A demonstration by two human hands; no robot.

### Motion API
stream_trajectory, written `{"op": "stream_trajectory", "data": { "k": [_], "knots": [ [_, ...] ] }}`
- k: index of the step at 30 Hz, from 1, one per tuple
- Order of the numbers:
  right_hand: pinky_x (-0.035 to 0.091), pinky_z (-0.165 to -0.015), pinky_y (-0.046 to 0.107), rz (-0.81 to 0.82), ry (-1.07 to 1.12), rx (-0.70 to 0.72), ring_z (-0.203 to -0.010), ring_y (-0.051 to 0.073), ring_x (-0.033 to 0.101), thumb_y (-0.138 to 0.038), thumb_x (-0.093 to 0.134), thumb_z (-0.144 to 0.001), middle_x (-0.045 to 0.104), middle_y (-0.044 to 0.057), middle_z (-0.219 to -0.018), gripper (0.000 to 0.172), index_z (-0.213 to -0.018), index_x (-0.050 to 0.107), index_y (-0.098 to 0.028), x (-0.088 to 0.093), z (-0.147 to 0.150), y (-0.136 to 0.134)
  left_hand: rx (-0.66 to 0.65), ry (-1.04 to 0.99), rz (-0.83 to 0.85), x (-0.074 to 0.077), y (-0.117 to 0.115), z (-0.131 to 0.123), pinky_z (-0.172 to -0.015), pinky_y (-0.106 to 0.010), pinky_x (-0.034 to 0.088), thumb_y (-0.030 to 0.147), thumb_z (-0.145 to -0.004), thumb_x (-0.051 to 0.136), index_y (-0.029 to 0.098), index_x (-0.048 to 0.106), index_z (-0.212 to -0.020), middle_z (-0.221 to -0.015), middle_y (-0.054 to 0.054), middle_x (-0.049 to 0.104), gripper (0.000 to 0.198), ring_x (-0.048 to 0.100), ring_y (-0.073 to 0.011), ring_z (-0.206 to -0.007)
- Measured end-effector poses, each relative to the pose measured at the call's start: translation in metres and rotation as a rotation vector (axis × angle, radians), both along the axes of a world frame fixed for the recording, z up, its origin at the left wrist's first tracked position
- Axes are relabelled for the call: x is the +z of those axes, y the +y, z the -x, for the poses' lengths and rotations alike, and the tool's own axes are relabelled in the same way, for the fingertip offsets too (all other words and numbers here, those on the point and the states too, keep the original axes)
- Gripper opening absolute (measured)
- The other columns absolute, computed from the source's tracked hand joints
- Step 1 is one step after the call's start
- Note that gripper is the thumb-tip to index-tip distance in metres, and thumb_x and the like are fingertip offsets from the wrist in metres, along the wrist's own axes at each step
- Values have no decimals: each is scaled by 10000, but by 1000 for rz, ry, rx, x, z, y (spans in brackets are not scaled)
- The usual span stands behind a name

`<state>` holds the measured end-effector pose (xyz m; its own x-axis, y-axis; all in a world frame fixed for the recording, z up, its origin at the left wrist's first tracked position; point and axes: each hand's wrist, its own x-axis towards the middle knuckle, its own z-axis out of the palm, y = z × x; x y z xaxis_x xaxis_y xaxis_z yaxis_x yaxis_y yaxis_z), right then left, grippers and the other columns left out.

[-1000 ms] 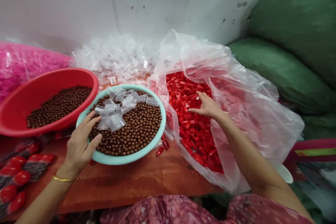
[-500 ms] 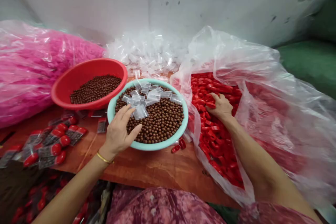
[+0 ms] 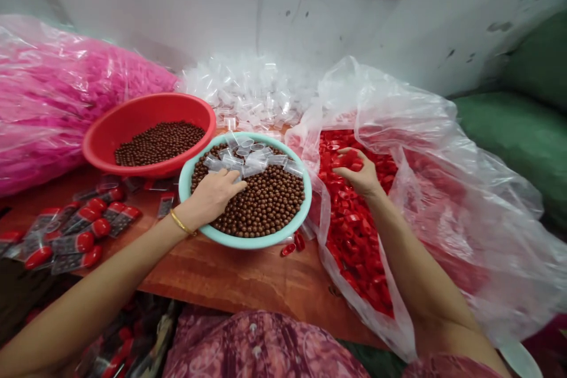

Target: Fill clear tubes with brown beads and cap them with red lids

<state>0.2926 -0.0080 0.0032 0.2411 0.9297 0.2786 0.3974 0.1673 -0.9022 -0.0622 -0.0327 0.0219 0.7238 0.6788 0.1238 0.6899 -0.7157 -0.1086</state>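
Observation:
My left hand [image 3: 216,196] reaches over the rim of a pale turquoise basin [image 3: 248,243], its fingers closed on one of the clear plastic sleeves [image 3: 257,162]; the fingertips are partly hidden. These sleeves lie in a heap on brown beads [image 3: 266,207] that fill the basin. My right hand [image 3: 362,174] is raised over a plastic bag of red caps [image 3: 357,236], pinching a red cap [image 3: 352,159] between thumb and fingers. Two red caps [image 3: 293,245] lie on the table beside the basin.
A red basin [image 3: 146,171] with more brown beads stands to the left. Bead-filled clear cases with red caps [image 3: 84,230] lie at the table's left edge. Pink pieces in a bag [image 3: 66,112] and a pile of clear sleeves [image 3: 257,88] line the wall.
My left hand has moved onto the clear sleeves, and its spread fingers have closed. My right hand has lifted slightly from the red caps with one in its fingers. The view has shifted a little.

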Motion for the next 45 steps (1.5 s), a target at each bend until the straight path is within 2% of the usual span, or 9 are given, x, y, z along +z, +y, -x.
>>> {"op": "stream_trajectory", "data": {
  "k": [5,9,12,18,25,29,35,40,45],
  "knots": [
    [527,-776,398,-28,-370,279,-846,228,649,-400,696,-624,660,80,-954,506,-1073,608,-184,12,52,1,40,11,-12,-1,4,-7,-669,-303,412,103,-888,362,168,594,-1091,-1021,-100,619,315,524,-205,-852],
    [462,-902,524,-110,-801,272,-1108,362,554,-607,663,-638,557,184,-1220,775,-1265,539,-169,11,77,5,107,-67,24,2,1,-8,-703,-290,419,171,-890,437,169,583,-1153,-900,-78,650,301,551,-200,-849],
    [392,-1000,527,-172,-867,315,-1264,379,435,-673,626,-646,391,215,-1417,906,-1362,439,-151,9,85,8,177,-190,43,2,-4,-5,-721,-292,432,254,-846,544,166,592,-1145,-846,-72,648,316,575,-205,-835],
    [355,-1044,449,-216,-797,522,-1307,270,422,-549,446,-852,424,156,-1430,568,-1275,530,-180,5,83,13,184,-307,364,14,-12,-3,-798,-303,446,296,-824,552,176,645,-1062,-915,-59,691,283,618,-201,-872],
    [171,-1066,538,-343,-1035,455,-1287,311,414,-437,554,-817,595,67,-1275,294,-1004,683,-249,5,84,7,246,-509,724,9,-8,-6,-742,-250,462,203,-777,541,129,559,-1192,-916,-50,717,422,647,-156,-815],
    [195,-1049,509,-357,-1037,491,-1226,268,478,-348,480,-883,650,48,-1183,233,-881,688,-242,8,93,5,255,-453,668,13,-10,-5,-753,-261,474,223,-795,528,154,622,-1080,-938,-51,711,308,651,-169,-837],
    [129,-1072,577,-240,-1114,506,-1141,315,508,-403,515,-852,669,108,-1103,269,-979,656,-211,9,108,2,280,-2,337,36,-26,-5,-735,-355,491,179,-865,410,118,649,-964,-883,-137,690,265,652,-259,-846],
    [252,-1028,540,-236,-946,468,-1057,292,549,-373,478,-868,676,108,-1050,253,-929,651,-200,12,118,1,217,199,329,33,-26,-21,-652,-343,483,47,-817,370,62,657,-832,-782,-183,676,288,662,-274,-785],
    [454,-715,350,-117,-293,496,-722,181,583,-418,458,-866,651,48,-780,276,-916,608,-191,20,128,-11,211,109,378,11,-7,-41,-687,-351,491,64,-760,443,70,664,-903,-865,-197,690,263,664,-296,-854]
  ]
}}
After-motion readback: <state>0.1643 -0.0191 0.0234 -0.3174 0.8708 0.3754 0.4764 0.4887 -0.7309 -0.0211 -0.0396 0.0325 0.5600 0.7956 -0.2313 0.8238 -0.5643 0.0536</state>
